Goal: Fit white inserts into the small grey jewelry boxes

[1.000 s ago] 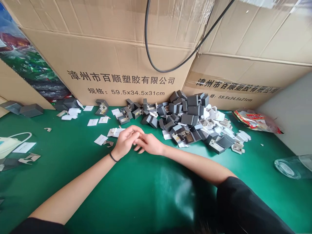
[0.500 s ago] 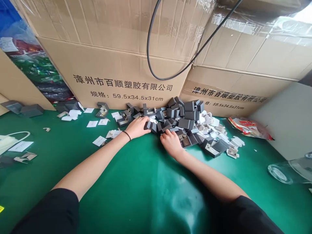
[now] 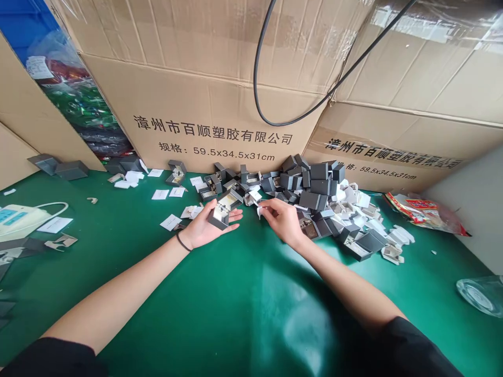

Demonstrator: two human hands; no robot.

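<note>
The left hand [image 3: 206, 228], just left of the middle of the frame, holds an open dark gray hinged box [image 3: 223, 210]. The palm faces up and the fingers reach out beneath the box, slightly parted, with the thumb along its left side. The box is tilted, its pale lining and small metal fittings showing. A thin black band [image 3: 183, 242] circles the left wrist.

The right hand [image 3: 283, 220], right of the middle, has its thumb and fingertips drawn close together on a small white piece [image 3: 259, 211]; its exact shape is too small to tell. The two hands are apart.

Behind the right hand, a heap of dark gray hinged boxes [image 3: 313, 201] spreads over the green tabletop [image 3: 204, 309], some closed and some open. White inserts [image 3: 363, 201] lie mixed in along the right side of the heap. White cards [image 3: 170, 222] are scattered left of the middle, near the left wrist.

Large cardboard cartons [image 3: 196, 94] with printed lettering stand across the top of the frame, a black cable [image 3: 257, 89] looping in front of them. A red-and-clear plastic packet [image 3: 426, 212] lies at the right, above a clear glass vessel [image 3: 481, 296] at the right edge.
</note>
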